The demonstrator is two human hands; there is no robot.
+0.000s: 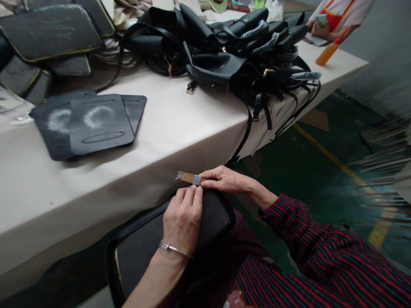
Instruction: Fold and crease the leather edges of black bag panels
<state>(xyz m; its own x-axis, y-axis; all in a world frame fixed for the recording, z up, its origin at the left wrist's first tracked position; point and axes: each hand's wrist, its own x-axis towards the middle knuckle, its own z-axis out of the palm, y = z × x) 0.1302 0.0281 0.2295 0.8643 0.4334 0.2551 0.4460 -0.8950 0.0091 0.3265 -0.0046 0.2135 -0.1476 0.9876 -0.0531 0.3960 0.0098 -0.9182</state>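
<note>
A black bag piece [144, 244] with a raised, edged rim lies across my lap. My left hand [183, 214], a silver bracelet at its wrist, rests over this piece with fingers bent together on its far edge; the thumb is hidden. Just beyond those fingertips, my right hand [221, 179] is closed around a flat brown strip-like tool [186, 177]. Grey tape is wrapped round the tool, and its greyish end points left. From this view I cannot make out its exact kind.
A pale-covered table [180, 124] runs ahead, bearing flat black panels [99, 124], a heap of black bags [218, 64] with hanging straps, and stacked grey panels [51, 32]. An orange bottle [329, 53] stands near a co-worker's hands [321, 31]. Thin rods [385, 184] jut in at right.
</note>
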